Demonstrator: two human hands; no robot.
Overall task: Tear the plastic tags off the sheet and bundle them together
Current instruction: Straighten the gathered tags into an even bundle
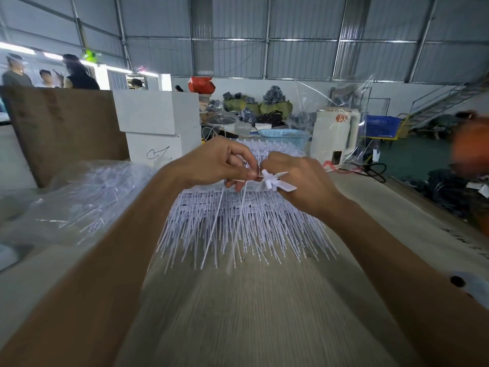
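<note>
A large hall with corrugated metal walls is seen, and a pale wood-grain table (264, 313) fills the foreground. At far left, blurred people (47, 72) are seen standing behind a brown cardboard sheet (66, 128) that is propped upright at the table's edge. In front of it, a clear plastic bag (79, 202) of white plastic strands is laid on the table. Just right of the cardboard, two white boxes (158, 128) are stacked, a pen mark being visible on the lower one.

At the table's middle, a stack of white plastic tag sheets (238, 221) is spread, its thin tails fanned toward the camera. Above it, the left hand (211, 162) is held with its fingers curled, and a flat tag head is pinched between thumb and forefinger; two loose tails are seen hanging down from the grip. Touching it, the right hand (299, 181) is closed around a small bundle of torn tags (275, 180), whose white heads are seen sticking out beside the thumb.

Behind the hands, a light blue perforated basket (283, 135) is placed, and right of it a white electric kettle (336, 136) is stood under crumpled clear film. At far right, a blue crate (381, 125) and a metal staircase (444, 102) are seen across the green floor, and a blurred orange shape is cut by the frame edge.
</note>
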